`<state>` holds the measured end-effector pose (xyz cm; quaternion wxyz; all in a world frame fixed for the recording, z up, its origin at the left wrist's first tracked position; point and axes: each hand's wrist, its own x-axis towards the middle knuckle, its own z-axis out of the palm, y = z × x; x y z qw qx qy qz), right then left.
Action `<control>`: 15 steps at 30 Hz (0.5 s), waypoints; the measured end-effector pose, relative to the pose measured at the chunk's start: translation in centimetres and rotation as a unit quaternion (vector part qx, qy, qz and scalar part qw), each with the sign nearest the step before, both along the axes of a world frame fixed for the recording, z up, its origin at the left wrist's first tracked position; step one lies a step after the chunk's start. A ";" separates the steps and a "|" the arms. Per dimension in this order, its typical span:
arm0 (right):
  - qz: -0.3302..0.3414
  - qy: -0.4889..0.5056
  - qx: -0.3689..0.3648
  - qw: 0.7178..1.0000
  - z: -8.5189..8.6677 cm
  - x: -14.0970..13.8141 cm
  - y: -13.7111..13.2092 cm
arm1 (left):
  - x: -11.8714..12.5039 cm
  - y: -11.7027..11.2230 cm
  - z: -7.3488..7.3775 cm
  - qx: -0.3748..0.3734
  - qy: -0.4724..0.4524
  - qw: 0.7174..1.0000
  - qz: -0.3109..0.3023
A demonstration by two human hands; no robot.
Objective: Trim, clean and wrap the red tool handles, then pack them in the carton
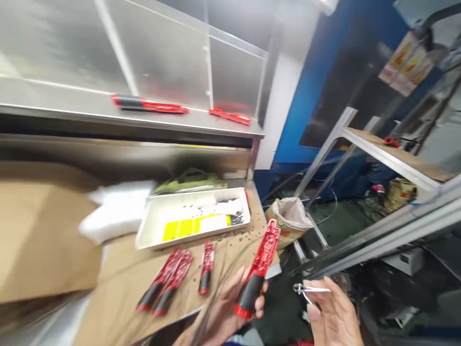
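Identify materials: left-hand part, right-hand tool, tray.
Red-and-black part: likely moulded plastic; glossy ribbed red, duller black end, possibly rubber. Small tool: probably polished metal, given silvery shine. White tray: smooth, opaque, perhaps plastic; blur leaves doubt.

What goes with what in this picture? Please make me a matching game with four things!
Things:
1. Left grip
2. White tray
3. Right grip
4. Cardboard box

Matches:
A. Holds a small silver tool
B. Brown, at the picture's left edge
C. Holds a red-and-black part
D. Has small dark bits inside

Right pairs: 1-C, 2-D, 3-A, 4-B
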<state>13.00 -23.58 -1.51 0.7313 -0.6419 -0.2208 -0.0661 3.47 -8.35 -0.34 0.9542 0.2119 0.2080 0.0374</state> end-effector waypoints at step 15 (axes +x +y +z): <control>0.149 -0.003 -0.026 0.988 -0.6 -3.0 2.1 | -2.4 -0.7 -0.5 -0.010 0.018 0.990 0.142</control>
